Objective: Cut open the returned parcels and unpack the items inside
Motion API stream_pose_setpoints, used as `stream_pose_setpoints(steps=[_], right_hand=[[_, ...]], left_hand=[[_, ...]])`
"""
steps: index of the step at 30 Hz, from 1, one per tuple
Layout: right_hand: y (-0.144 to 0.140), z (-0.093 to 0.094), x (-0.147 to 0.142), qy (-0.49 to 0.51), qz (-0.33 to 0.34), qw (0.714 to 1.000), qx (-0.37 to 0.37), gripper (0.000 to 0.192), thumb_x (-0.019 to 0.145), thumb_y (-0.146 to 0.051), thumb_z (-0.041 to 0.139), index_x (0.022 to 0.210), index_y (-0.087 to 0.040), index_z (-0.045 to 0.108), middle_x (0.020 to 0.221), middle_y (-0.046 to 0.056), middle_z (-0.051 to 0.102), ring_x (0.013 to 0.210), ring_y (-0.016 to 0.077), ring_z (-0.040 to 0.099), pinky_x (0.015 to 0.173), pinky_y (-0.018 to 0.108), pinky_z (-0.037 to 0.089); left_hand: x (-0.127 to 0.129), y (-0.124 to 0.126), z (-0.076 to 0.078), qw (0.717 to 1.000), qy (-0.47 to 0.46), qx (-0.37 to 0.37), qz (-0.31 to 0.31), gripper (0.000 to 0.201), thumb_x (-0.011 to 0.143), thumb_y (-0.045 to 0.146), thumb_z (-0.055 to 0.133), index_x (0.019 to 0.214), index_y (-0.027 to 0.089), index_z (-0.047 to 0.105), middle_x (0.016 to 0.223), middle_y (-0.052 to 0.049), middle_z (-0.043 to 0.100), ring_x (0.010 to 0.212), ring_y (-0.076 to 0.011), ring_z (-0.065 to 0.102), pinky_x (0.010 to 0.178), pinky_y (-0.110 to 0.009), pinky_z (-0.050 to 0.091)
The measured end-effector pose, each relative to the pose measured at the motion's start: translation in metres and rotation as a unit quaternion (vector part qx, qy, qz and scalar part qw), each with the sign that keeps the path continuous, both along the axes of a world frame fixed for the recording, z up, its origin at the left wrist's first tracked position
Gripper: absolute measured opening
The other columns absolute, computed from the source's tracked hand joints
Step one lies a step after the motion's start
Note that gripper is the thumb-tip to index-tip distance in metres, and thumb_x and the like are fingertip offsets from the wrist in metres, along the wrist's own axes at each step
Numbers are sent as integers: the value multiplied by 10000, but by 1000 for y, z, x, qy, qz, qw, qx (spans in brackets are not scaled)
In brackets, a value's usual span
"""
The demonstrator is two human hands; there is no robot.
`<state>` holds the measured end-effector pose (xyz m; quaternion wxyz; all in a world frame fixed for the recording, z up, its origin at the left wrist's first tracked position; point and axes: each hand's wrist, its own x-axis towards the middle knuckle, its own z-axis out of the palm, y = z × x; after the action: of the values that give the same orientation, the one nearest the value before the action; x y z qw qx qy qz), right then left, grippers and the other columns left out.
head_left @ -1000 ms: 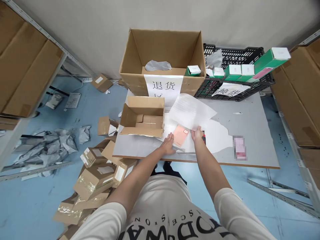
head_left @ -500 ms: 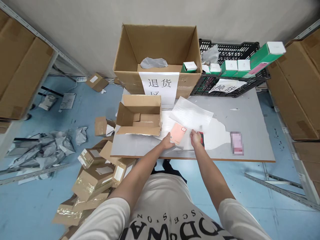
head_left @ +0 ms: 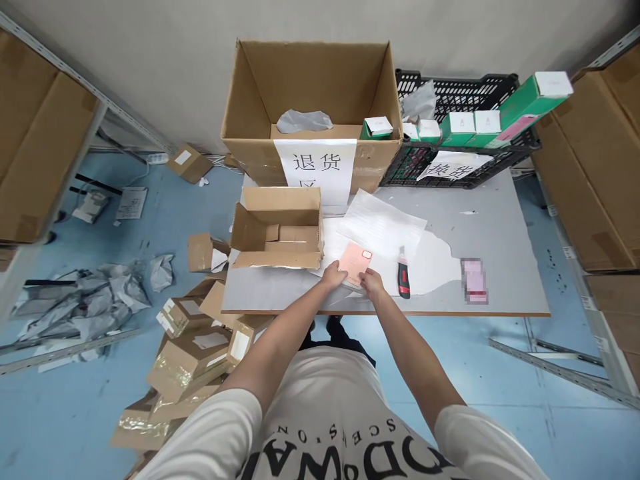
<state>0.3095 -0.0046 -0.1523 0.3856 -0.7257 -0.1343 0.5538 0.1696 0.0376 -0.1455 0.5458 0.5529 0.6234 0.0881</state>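
- Desk, right half: bare grey surface between the utility knife and the right edge; open passage.
- Small open carton: blocks the left of the desk, just beside the left hand.
- Large carton and black crate: wall off the far edge.
- White sheets: lie flat mid-desk; no hindrance above them.
- Near edge, left corner: narrow bare strip in front of the small carton.
- Floor, left: heaped parcels.
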Motion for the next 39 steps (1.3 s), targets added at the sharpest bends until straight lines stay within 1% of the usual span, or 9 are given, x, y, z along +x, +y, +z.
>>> stream_pose_setpoints(steps=[6,12,16,21,25,28,32,36,39], right_hand=[[0,23,-5,2,-2,999,39,264,605,-108,529,859,-155,588,749,50,698,673,187,664,613,296,535],[10,77,6,-146,59,973,167,315,652,-223,557,946,-143,639,815,65,710,718,202,663,640,314,538],[14,132,8,-297,95,914,259,376,709,-254,523,1039,-130,652,921,96,710,727,201,656,686,320,529],[3,198,-19,-410,144,819,374,397,800,-267,497,1165,-169,619,1060,105,672,847,202,639,720,325,535],[-15,223,-49,-491,193,727,440,395,812,-235,522,1194,-183,610,1178,114,622,1070,240,577,913,390,482],[-29,226,-62,-493,224,694,474,384,828,-225,530,1204,-203,606,1216,108,610,1097,239,571,948,408,464],[-40,218,-57,-449,164,736,480,370,824,-283,569,1184,-215,616,1240,111,597,1143,254,545,976,451,434],[-43,204,-46,-256,86,884,380,514,814,-454,560,1244,-173,564,1163,130,637,1030,272,612,876,450,492],[-47,195,-46,-66,90,939,325,453,816,-522,530,1090,-181,648,929,75,711,832,228,668,750,369,536]], left_hand=[[6,-13,17,996,-74,-12,38,265,704,153,568,967,151,605,1003,-73,688,928,-214,630,827,-313,471],[19,-18,65,981,-180,46,61,508,668,210,673,1167,175,585,1273,-105,572,1213,-267,495,1023,-361,353],[31,-15,111,916,-381,72,100,623,665,268,724,1255,174,549,1357,-99,501,1295,-293,400,1091,-398,268],[28,-14,172,820,-552,41,144,557,739,363,685,1251,197,541,1335,-81,522,1214,-268,488,1010,-396,388],[7,-19,204,789,-588,59,166,459,717,387,715,1106,171,600,1184,-99,622,1076,-245,583,903,-362,472],[-15,-25,213,790,-580,51,192,387,728,390,709,1030,166,616,1093,-91,661,990,-218,625,830,-323,506],[-45,-35,211,798,-574,-17,180,359,754,377,692,1042,178,610,1057,-85,678,903,-208,663,753,-317,538],[-64,-49,199,796,-577,-77,166,343,771,349,682,1059,179,604,1051,-90,684,906,-217,673,750,-334,552],[-70,-60,188,799,-570,-107,159,334,777,345,678,1052,169,608,1054,-100,684,908,-221,674,738,-332,558]])
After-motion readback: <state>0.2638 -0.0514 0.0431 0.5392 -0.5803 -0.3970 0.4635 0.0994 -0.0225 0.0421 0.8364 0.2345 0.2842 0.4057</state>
